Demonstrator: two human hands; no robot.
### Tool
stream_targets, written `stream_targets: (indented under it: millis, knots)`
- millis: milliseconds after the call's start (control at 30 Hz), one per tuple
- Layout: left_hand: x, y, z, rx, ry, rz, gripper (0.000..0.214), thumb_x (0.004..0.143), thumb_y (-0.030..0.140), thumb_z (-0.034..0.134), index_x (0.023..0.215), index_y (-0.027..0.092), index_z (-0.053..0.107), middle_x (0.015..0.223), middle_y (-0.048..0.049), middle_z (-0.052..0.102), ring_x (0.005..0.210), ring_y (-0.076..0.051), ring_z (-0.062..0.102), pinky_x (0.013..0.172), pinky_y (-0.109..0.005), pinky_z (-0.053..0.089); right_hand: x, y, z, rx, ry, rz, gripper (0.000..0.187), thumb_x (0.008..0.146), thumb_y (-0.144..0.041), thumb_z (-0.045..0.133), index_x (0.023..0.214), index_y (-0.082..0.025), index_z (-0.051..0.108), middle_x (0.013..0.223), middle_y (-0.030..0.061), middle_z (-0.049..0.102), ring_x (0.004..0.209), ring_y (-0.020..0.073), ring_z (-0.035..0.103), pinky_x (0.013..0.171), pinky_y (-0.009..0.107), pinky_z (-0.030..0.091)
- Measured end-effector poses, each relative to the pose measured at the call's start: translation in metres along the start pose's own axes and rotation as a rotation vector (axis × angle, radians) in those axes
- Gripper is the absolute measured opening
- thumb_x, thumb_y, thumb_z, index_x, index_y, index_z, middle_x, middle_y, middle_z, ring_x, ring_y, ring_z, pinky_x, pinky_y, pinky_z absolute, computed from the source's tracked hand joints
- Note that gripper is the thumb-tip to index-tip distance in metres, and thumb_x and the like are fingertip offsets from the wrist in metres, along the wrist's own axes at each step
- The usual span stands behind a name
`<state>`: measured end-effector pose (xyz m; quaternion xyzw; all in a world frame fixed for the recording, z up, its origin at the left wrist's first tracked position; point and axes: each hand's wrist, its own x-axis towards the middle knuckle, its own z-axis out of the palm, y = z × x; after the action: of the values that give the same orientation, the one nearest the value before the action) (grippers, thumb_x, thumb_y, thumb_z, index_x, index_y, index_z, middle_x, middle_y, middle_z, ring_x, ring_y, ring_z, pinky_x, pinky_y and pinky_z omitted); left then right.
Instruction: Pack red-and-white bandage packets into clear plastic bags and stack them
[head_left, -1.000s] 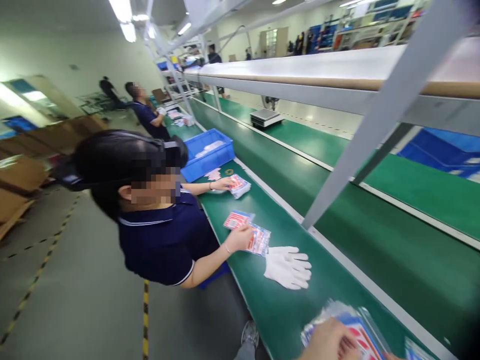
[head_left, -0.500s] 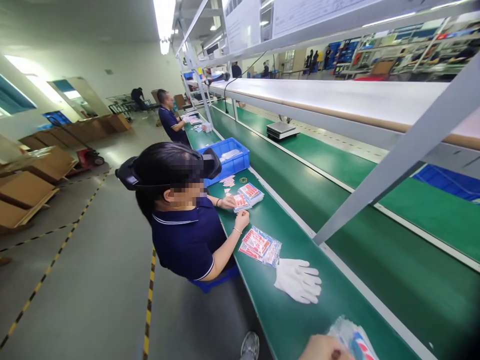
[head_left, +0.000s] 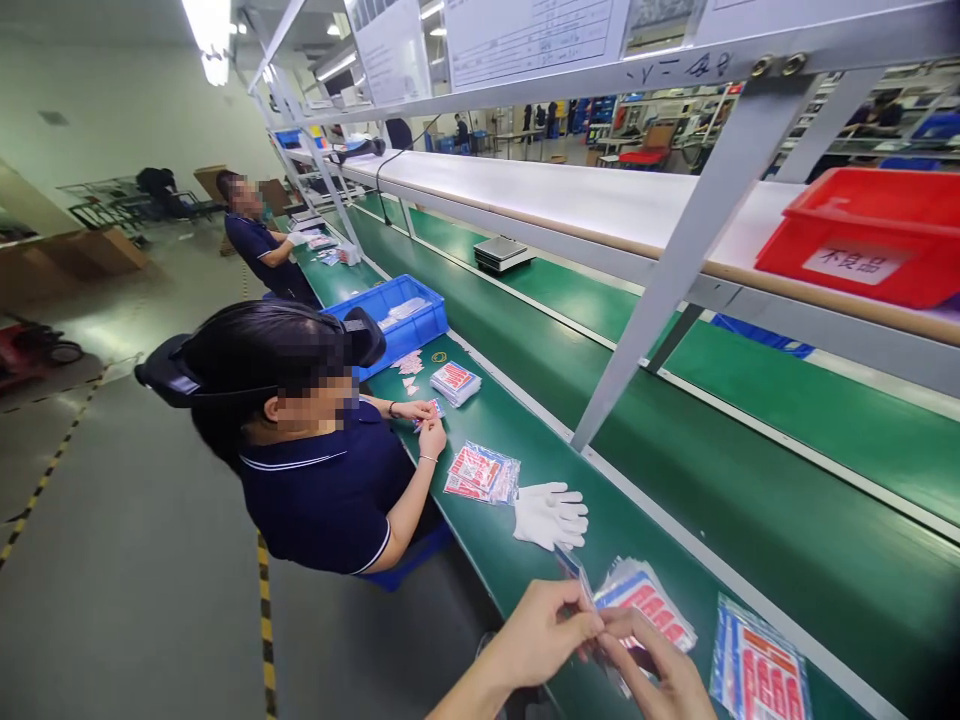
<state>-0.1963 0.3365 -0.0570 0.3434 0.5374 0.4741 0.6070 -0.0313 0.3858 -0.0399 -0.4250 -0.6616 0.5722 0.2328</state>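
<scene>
Left hand (head_left: 547,635): a thin plastic packet (head_left: 575,573) is being pinched between thumb and fingers.
Right hand (head_left: 656,665): the same packet is being gripped by the fingertips, from its other side.
Held packet: it is being kept nearly edge-on to the view, above the green bench (head_left: 491,545).
Printed packets: one pile (head_left: 651,605) is lying just beyond the hands; other packets (head_left: 761,665) are lying to the right.
White glove (head_left: 551,515): it is lying flat, touching some farther packets (head_left: 484,472).
Co-worker (head_left: 315,490): a small packet (head_left: 437,408) is being held with both hands, near a stack (head_left: 455,383).
Red bin (head_left: 862,235): it is being supported by the shelf (head_left: 540,190).
Blue bin (head_left: 418,338): white items are being contained there.
Second co-worker (head_left: 259,245): the bench is being used farther along.
</scene>
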Motion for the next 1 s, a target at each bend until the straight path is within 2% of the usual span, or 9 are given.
stream_targets:
  millis: [133,367,467,567,667,733,867,933,1000]
  knots:
    - [-0.008,0.017,0.001,0.039,-0.037,0.006,0.024,0.086,0.035,0.063,0.073,0.016,0.058,0.062,0.0008,0.059,0.056,-0.013,0.058,0.057,-0.025,0.048,-0.001,-0.005,0.003,0.133,-0.048,0.064,0.043,0.088,-0.061,0.059,0.07,-0.023,0.067,0.089,0.0065,0.072,0.085,0.023,0.067,0.073,0.028,0.054]
    - [-0.013,0.026,0.004,0.008,-0.059,-0.001,0.029,0.087,0.041,0.065,0.074,0.016,0.059,0.063,0.0008,0.058,0.055,-0.012,0.057,0.056,-0.025,0.05,-0.007,-0.004,-0.003,0.229,-0.119,0.083,0.036,0.092,-0.055,0.058,0.076,-0.024,0.065,0.083,0.0033,0.067,0.081,0.0216,0.062,0.075,0.029,0.051]
    - [-0.017,0.033,0.004,-0.091,-0.122,-0.016,0.033,0.084,0.046,0.068,0.074,0.016,0.059,0.066,-0.0016,0.061,0.058,-0.014,0.061,0.06,-0.027,0.053,-0.01,-0.01,-0.009,0.225,-0.037,0.1,0.034,0.09,-0.054,0.06,0.076,-0.024,0.064,0.085,0.0025,0.066,0.078,0.0197,0.061,0.068,0.026,0.051]
    - [-0.023,0.041,0.006,-0.096,-0.151,-0.041,0.029,0.083,0.041,0.066,0.071,0.017,0.056,0.069,-0.003,0.064,0.059,-0.014,0.061,0.059,-0.027,0.054,-0.014,-0.014,-0.013,0.149,0.092,0.081,0.033,0.091,-0.054,0.059,0.078,-0.024,0.063,0.086,0.0022,0.066,0.076,0.0184,0.061,0.064,0.024,0.052]
    - [-0.029,0.053,0.011,0.138,0.003,-0.055,0.021,0.086,0.03,0.056,0.068,0.02,0.049,0.061,0.001,0.06,0.051,-0.012,0.055,0.051,-0.023,0.046,-0.019,-0.007,-0.012,-0.085,0.192,-0.053,0.023,0.093,-0.047,0.057,0.088,-0.025,0.063,0.088,0.0035,0.069,0.078,0.0185,0.065,0.066,0.024,0.055]
    - [-0.033,0.064,0.015,0.336,0.117,-0.009,0.02,0.086,0.024,0.05,0.066,0.021,0.046,0.058,0.0026,0.057,0.051,-0.012,0.053,0.05,-0.021,0.04,-0.021,0.003,-0.011,-0.289,0.192,-0.221,0.015,0.097,-0.036,0.052,0.099,-0.026,0.063,0.097,0.0056,0.071,0.082,0.018,0.068,0.068,0.024,0.057]
    - [-0.042,0.085,0.028,0.701,0.247,0.118,0.022,0.085,0.02,0.049,0.064,0.021,0.043,0.056,0.0033,0.053,0.052,-0.012,0.048,0.051,-0.025,0.029,-0.019,0.017,-0.014,-0.714,0.025,-0.522,0.04,0.095,-0.015,0.035,0.116,-0.03,0.066,0.106,0.0091,0.07,0.07,0.016,0.07,0.05,0.021,0.052]
    - [-0.046,0.091,0.038,0.851,0.259,0.147,0.021,0.084,0.02,0.049,0.064,0.021,0.044,0.057,0.0015,0.058,0.053,-0.014,0.052,0.052,-0.028,0.026,-0.017,0.015,-0.018,-0.804,-0.036,-0.536,0.043,0.092,-0.013,0.036,0.116,-0.029,0.068,0.099,0.0092,0.071,0.06,0.0163,0.068,0.045,0.023,0.049]
    - [-0.048,0.089,0.05,0.974,0.229,0.162,0.017,0.084,0.019,0.051,0.067,0.021,0.051,0.065,-0.003,0.068,0.059,-0.019,0.062,0.054,-0.03,0.027,-0.018,0.008,-0.024,-0.738,-0.119,-0.475,0.038,0.094,-0.018,0.039,0.113,-0.027,0.071,0.091,0.0089,0.073,0.064,0.0195,0.07,0.053,0.027,0.056]
